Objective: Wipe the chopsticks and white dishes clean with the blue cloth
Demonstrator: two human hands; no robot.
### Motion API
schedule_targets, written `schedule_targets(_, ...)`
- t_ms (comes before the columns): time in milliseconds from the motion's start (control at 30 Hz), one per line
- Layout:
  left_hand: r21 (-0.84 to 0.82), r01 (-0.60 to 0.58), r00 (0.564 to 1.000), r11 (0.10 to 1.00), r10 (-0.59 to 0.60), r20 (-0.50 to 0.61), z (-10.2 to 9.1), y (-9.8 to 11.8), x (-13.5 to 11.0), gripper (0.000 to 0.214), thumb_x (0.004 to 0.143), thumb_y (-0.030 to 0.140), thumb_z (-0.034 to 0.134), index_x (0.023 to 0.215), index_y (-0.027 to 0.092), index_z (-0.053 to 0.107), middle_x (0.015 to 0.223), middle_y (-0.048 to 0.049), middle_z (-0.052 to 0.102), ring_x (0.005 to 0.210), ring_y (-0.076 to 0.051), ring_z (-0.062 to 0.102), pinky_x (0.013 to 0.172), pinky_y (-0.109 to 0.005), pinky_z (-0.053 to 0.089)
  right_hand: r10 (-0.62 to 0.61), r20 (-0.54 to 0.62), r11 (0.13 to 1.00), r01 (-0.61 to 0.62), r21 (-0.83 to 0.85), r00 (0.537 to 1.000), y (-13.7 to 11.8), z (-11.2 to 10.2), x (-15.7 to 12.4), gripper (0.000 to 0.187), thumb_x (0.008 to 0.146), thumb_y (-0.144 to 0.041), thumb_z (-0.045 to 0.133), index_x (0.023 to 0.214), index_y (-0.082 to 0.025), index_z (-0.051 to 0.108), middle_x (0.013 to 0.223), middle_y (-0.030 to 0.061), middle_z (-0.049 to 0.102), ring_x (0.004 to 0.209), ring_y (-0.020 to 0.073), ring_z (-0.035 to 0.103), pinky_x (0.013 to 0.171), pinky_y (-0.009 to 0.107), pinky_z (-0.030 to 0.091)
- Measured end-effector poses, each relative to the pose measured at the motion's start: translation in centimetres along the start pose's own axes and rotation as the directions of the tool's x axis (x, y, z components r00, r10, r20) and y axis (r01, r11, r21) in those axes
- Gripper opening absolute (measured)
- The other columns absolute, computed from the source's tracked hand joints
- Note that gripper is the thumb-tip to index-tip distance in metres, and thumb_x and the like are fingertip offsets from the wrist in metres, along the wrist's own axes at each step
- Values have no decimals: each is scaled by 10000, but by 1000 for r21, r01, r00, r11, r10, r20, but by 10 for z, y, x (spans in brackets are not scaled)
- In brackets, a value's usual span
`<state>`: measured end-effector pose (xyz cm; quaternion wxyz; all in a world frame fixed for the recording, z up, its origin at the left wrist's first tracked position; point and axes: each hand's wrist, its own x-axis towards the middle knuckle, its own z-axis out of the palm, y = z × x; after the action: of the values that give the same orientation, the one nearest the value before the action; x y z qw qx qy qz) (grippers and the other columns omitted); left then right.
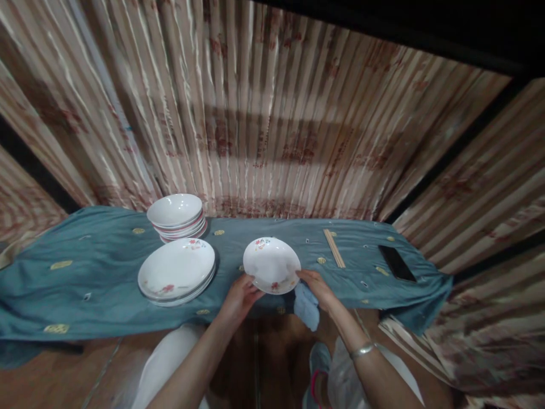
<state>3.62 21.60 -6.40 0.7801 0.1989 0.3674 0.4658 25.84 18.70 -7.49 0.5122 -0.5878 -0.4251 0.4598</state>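
A white plate [272,262] with small red and blue flowers on its rim is held, slightly tilted, above the near middle of the table. My left hand [240,300] grips its lower left rim, fingers underneath. On the right rim, my right hand [317,287] pinches the plate with the thumb on top. A light blue cloth [306,308] hangs from that same hand, below the plate. To the left lies a stack of larger white floral plates [176,270]. Behind it stands a stack of white bowls [175,211].
The table has a teal tablecloth [106,261] with yellow motifs. Wooden chopsticks [334,248] lie right of the plate, and a black phone [397,263] lies farther right. A pleated curtain [272,136] hangs behind the table. Dark bars frame the space at both sides.
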Motion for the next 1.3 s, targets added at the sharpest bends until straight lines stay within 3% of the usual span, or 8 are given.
schedule_targets(67, 22, -11, 1000, 1000, 10, 5, 1, -3, 9, 236, 628, 164, 718, 854, 132, 656, 845, -90, 733, 847, -259, 702, 844, -451, 544, 76, -101, 997, -73, 37, 992, 1, -11, 6, 455, 603, -615, 706, 741, -182, 732, 754, 74, 735, 784, 254, 671, 774, 370, 514)
schedule_targets(167, 55, -7, 1000, 998, 8, -16, 0, -7, 19, 251, 605, 165, 732, 842, 139, 653, 830, -70, 730, 842, -255, 701, 845, -456, 541, 34, -378, 997, -3, 83, 925, 0, -28, 19, 488, 619, -609, 667, 844, -180, 726, 878, 77, 741, 883, 246, 664, 827, 345, 499)
schedule_targets(267, 66, 12, 999, 998, -9, -52, -5, -12, 21, 254, 589, 156, 720, 834, 135, 657, 806, -56, 723, 770, -232, 694, 815, -436, 547, -31, -456, 996, 68, 66, 889, 1, -35, 30, 557, 652, -551, 631, 1056, -172, 694, 1050, 87, 725, 980, 258, 651, 866, 358, 494)
schedule_targets(400, 94, 28, 999, 995, -25, -39, -12, -14, 18, 274, 603, 186, 713, 868, 130, 664, 840, -81, 728, 773, -236, 691, 757, -391, 548, -220, -292, 967, 167, -194, 931, 10, -12, 30, 514, 748, -447, 567, 1184, -188, 647, 1204, 80, 677, 1139, 267, 592, 1012, 417, 430)
schedule_targets(600, 114, -1, 1000, 993, 3, -10, -8, -11, 12, 584, 644, 200, 702, 1211, 190, 566, 1054, -90, 706, 821, -221, 692, 736, -362, 559, -340, 187, 698, 381, -607, 922, 29, 34, 16, 411, 904, -287, 435, 1265, -197, 609, 1379, 105, 556, 1295, 238, 487, 1123, 452, 340)
schedule_targets(800, 156, -26, 1000, 987, 27, -6, -1, -5, 7, 898, 643, 178, 701, 1445, 352, 335, 1276, -56, 611, 829, -192, 686, 702, -331, 570, -344, 195, 500, 355, -789, 918, 38, 38, 29, 478, 842, -92, 433, 1299, -150, 563, 1376, 163, 534, 1317, 275, 456, 1099, 477, 372)
schedule_targets(1033, 195, -43, 998, 980, 35, 42, -3, -6, 8, 920, 638, 203, 724, 1461, 321, 330, 1012, -29, 695, 787, -187, 671, 716, -341, 567, -417, 68, 588, 327, -740, 906, 39, 44, 56, 511, 840, -134, 446, 1347, -122, 510, 1362, 177, 516, 1259, 267, 489, 1094, 454, 383)
schedule_targets(1300, 168, -39, 998, 985, 29, 64, -3, -4, 8, 960, 632, 198, 742, 1475, 307, 297, 1010, -31, 695, 816, -210, 670, 757, -405, 569, -471, 140, 713, 470, -520, 871, 32, 78, 77, 579, 847, -171, 447, 1425, -131, 423, 1462, 144, 411, 1362, 235, 376, 1162, 400, 285)
